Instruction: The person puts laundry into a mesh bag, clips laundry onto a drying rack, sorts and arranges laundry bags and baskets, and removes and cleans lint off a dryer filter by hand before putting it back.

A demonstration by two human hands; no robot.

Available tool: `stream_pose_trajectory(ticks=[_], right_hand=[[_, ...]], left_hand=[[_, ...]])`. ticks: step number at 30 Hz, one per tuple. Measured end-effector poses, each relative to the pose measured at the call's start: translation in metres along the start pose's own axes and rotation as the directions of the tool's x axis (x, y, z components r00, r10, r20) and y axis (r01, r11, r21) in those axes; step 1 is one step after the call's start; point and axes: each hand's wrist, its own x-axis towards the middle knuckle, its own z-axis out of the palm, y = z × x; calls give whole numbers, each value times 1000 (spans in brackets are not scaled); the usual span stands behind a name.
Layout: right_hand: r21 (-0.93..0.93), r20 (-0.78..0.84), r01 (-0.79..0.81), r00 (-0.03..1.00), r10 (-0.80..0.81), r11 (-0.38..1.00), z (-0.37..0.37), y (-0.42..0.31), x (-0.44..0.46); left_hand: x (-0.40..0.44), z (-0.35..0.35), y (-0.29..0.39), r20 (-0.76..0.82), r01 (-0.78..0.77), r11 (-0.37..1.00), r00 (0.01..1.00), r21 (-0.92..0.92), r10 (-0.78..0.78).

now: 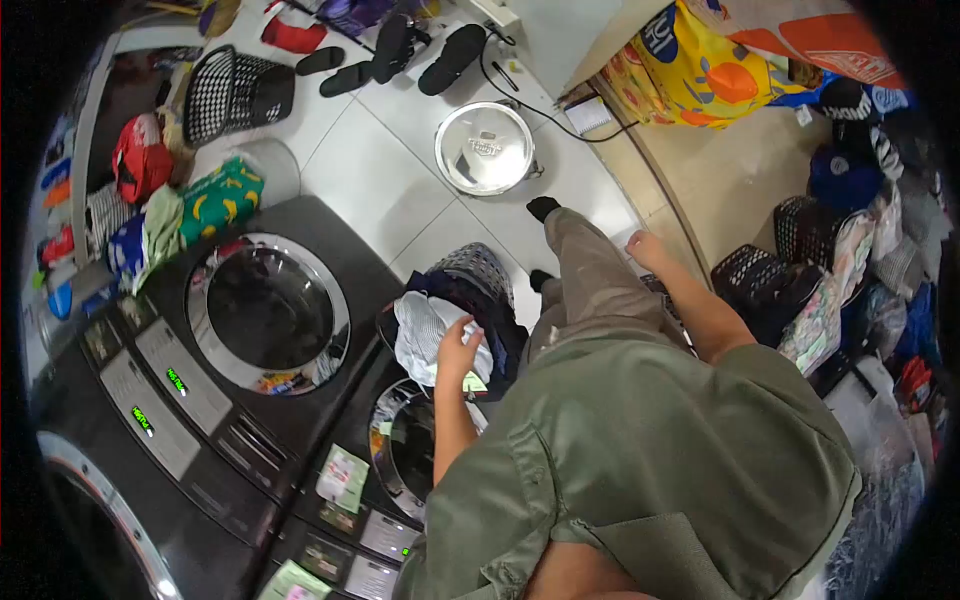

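Note:
My left hand is over a light striped garment, at the top of a heap of dark clothes. Its fingers look loosely apart and touch or nearly touch the cloth; no grip shows. The heap fills a grey perforated laundry basket, beside a dark front-loading machine with a round door. My right hand hangs beside my right leg, away from the clothes. Its fingers are mostly hidden from above, and nothing can be seen in it.
A larger machine's round door is at left. Ahead on the tiles lie a round metal lid, black slippers and a cable. A dark basket stands far left. Bags and piled clothes line the right.

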Motion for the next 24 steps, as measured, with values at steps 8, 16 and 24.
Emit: stream_pose_trajectory(ticks=[8, 16, 24], right_hand=[[-252, 320, -48, 939, 130, 966, 36, -56, -32], [-188, 308, -80, 942, 136, 979, 71, -41, -49], [-212, 338, -106, 925, 174, 972, 78, -39, -48]], left_hand=[[29, 47, -77, 131, 118, 991, 983, 71, -126], [32, 80, -76, 277, 344, 934, 911, -99, -306], [43, 73, -86, 260, 403, 895, 900, -189, -350]])
